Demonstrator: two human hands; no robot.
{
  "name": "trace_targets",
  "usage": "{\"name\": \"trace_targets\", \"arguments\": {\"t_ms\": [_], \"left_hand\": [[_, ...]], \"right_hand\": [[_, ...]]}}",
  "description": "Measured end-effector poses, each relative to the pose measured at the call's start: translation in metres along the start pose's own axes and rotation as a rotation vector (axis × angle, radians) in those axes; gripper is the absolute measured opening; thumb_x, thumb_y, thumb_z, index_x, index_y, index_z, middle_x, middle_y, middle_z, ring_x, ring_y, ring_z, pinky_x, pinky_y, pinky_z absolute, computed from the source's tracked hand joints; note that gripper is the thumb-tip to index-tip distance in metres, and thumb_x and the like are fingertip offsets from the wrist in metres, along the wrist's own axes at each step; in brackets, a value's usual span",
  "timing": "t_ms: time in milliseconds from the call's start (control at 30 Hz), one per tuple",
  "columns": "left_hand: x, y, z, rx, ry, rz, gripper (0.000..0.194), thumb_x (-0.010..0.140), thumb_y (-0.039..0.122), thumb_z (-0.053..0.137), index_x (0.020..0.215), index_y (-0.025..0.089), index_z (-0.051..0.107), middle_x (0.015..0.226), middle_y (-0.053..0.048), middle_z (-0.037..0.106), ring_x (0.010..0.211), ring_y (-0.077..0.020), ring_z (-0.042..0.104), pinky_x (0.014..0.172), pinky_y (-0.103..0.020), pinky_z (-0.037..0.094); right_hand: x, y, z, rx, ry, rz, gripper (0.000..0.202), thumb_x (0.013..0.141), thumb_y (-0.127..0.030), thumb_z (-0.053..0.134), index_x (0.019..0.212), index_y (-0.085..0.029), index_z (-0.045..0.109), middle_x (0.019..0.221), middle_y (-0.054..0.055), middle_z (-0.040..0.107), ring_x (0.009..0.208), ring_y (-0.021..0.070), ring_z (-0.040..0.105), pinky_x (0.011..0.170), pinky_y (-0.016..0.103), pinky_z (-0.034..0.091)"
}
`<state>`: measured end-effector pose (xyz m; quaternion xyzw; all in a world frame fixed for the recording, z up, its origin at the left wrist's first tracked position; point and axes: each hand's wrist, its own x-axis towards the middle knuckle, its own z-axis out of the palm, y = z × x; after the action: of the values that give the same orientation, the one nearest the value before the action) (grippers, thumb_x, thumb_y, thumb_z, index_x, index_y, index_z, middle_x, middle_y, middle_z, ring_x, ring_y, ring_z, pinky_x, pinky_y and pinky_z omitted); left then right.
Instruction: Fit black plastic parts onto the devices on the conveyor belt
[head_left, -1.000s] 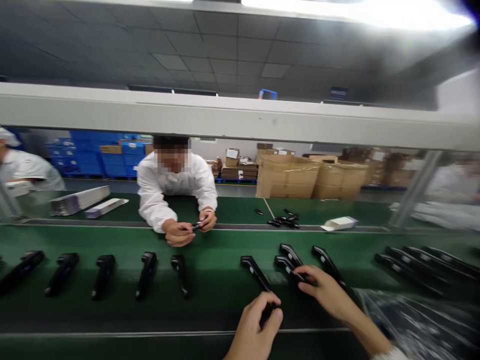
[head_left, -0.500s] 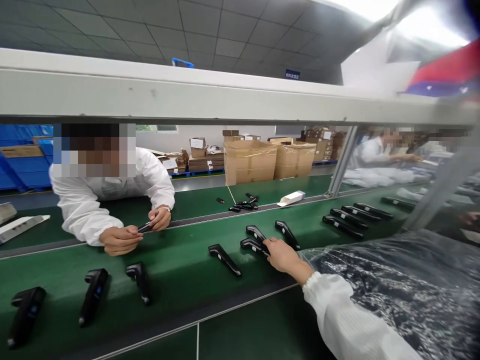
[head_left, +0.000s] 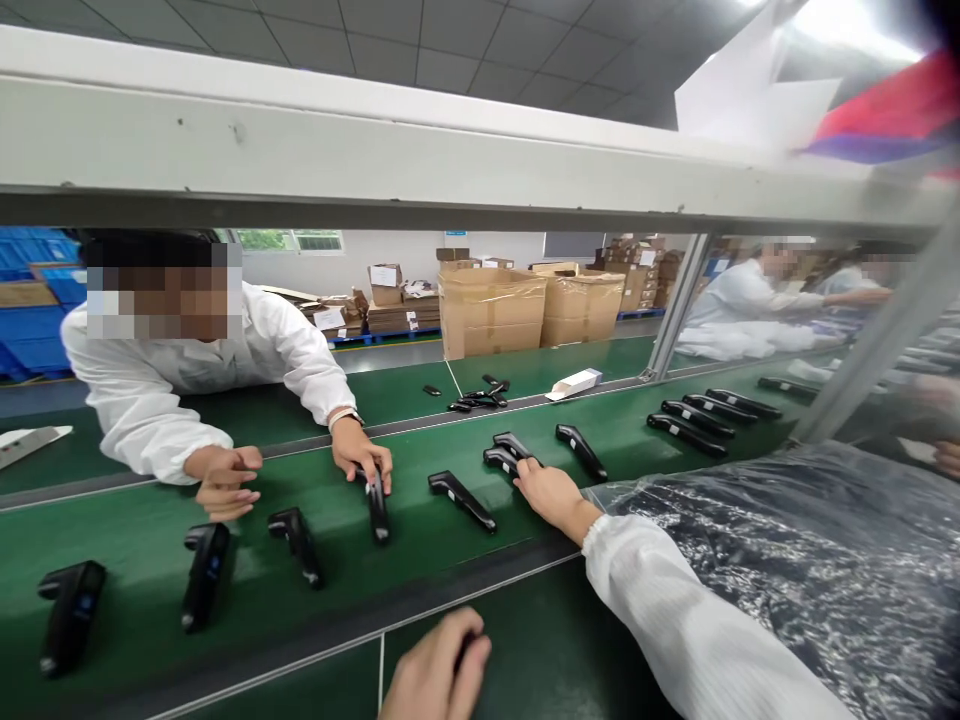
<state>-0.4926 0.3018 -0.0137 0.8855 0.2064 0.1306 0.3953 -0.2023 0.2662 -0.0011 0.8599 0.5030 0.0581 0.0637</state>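
A person's right hand point(head_left: 551, 492), in a white sleeve point(head_left: 675, 630), reaches out over a green belt point(head_left: 420, 570). Its fingertips rest on the nearest of two black handsets point(head_left: 501, 459) lying side by side just beyond the knuckles; the fingers are curved loosely, not closed around anything. A third handset point(head_left: 581, 451) lies just to the right of the hand, and another point(head_left: 461, 499) just to its left. The left hand point(head_left: 435, 675) sits near the body at the bottom edge, fingers curled around something small and dark; what it is cannot be told.

Further left of the right hand, a co-worker in white leans across the belt from the far side, one hand point(head_left: 362, 458) pressing on a handset point(head_left: 377, 505), the other hand point(head_left: 225, 482) close by. More handsets point(head_left: 298, 542) lie in a row leftward. To the right of the sleeve lies a crinkled clear plastic sheet point(head_left: 787, 560). Beyond the hand stand cardboard boxes point(head_left: 491, 312).
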Motion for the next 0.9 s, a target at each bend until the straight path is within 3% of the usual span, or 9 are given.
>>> {"name": "trace_targets", "arguments": {"t_ms": [100,167,300,400,500,600,700,833,900], "left_hand": [[0.015,-0.005,-0.014,-0.289,0.112,-0.301,0.047,0.094,0.060,0.034,0.114,0.023,0.054,0.075,-0.003,0.065,0.068,-0.0189,0.064,0.065,-0.027,0.049],[0.022,-0.004,-0.019,-0.490,0.162,-0.383,0.056,0.089,0.066,0.042,0.117,0.019,0.052,0.070,-0.002,0.064,0.066,-0.0187,0.062,0.064,-0.027,0.048],[0.038,0.007,-0.015,-0.753,0.195,-0.306,0.058,0.080,0.063,0.060,0.116,0.019,0.052,0.082,-0.004,0.067,0.073,-0.0194,0.064,0.063,-0.027,0.049],[0.050,0.012,-0.004,-0.801,0.168,-0.215,0.051,0.080,0.061,0.062,0.109,0.021,0.051,0.083,-0.002,0.063,0.072,-0.0192,0.064,0.060,-0.028,0.051],[0.055,0.009,0.005,-0.671,0.185,-0.203,0.044,0.085,0.062,0.053,0.102,0.022,0.050,0.085,-0.003,0.062,0.074,-0.0186,0.064,0.065,-0.029,0.052],[0.050,0.007,0.005,-0.507,0.207,-0.224,0.044,0.091,0.062,0.040,0.107,0.022,0.049,0.091,-0.006,0.063,0.072,-0.0177,0.062,0.064,-0.028,0.050],[0.042,0.010,0.000,-0.365,0.169,-0.162,0.039,0.093,0.057,0.037,0.105,0.024,0.053,0.090,-0.005,0.064,0.077,-0.0188,0.062,0.068,-0.027,0.049],[0.038,0.008,0.006,-0.190,0.111,0.011,0.028,0.093,0.044,0.040,0.095,0.025,0.059,0.090,-0.004,0.066,0.083,-0.0182,0.063,0.073,-0.024,0.048],[0.041,0.001,0.018,-0.138,0.113,0.084,0.020,0.089,0.036,0.046,0.092,0.024,0.061,0.086,-0.004,0.067,0.077,-0.0176,0.063,0.071,-0.024,0.048]], "right_hand": [[-0.012,-0.003,-0.024,0.026,0.047,0.098,0.044,0.100,-0.041,0.038,0.127,-0.008,0.051,0.115,0.023,0.061,0.092,0.0296,0.069,0.075,0.037,0.053],[-0.029,-0.010,-0.046,0.232,0.065,0.056,0.049,0.100,-0.046,0.037,0.131,-0.011,0.052,0.120,0.021,0.060,0.099,0.0291,0.067,0.080,0.037,0.052],[-0.065,-0.036,-0.079,0.884,-0.182,-0.423,0.047,0.092,-0.051,0.053,0.130,-0.023,0.058,0.110,0.006,0.068,0.094,0.0180,0.066,0.079,0.023,0.048],[-0.073,-0.047,-0.082,0.987,-0.248,-0.418,0.040,0.085,-0.039,0.063,0.123,-0.026,0.063,0.089,-0.001,0.069,0.077,0.0136,0.063,0.067,0.020,0.044],[-0.062,-0.037,-0.075,0.922,-0.239,-0.287,0.030,0.078,-0.026,0.067,0.107,-0.025,0.069,0.083,-0.002,0.068,0.075,0.0138,0.061,0.065,0.020,0.041],[-0.046,-0.016,-0.059,0.882,-0.137,-0.103,0.019,0.074,-0.019,0.067,0.092,-0.022,0.069,0.090,0.000,0.068,0.083,0.0154,0.061,0.072,0.022,0.042],[-0.036,-0.005,-0.034,0.838,-0.083,0.047,0.022,0.076,-0.022,0.065,0.098,-0.022,0.066,0.097,0.002,0.068,0.086,0.0172,0.062,0.076,0.025,0.044],[-0.031,-0.013,0.009,0.675,-0.001,0.029,0.036,0.084,-0.017,0.054,0.120,-0.018,0.057,0.111,0.009,0.066,0.102,0.0226,0.062,0.087,0.030,0.046],[-0.027,-0.020,0.030,0.527,0.103,0.005,0.028,0.090,-0.020,0.045,0.114,-0.014,0.059,0.110,0.014,0.065,0.105,0.0268,0.061,0.090,0.036,0.045]]}}
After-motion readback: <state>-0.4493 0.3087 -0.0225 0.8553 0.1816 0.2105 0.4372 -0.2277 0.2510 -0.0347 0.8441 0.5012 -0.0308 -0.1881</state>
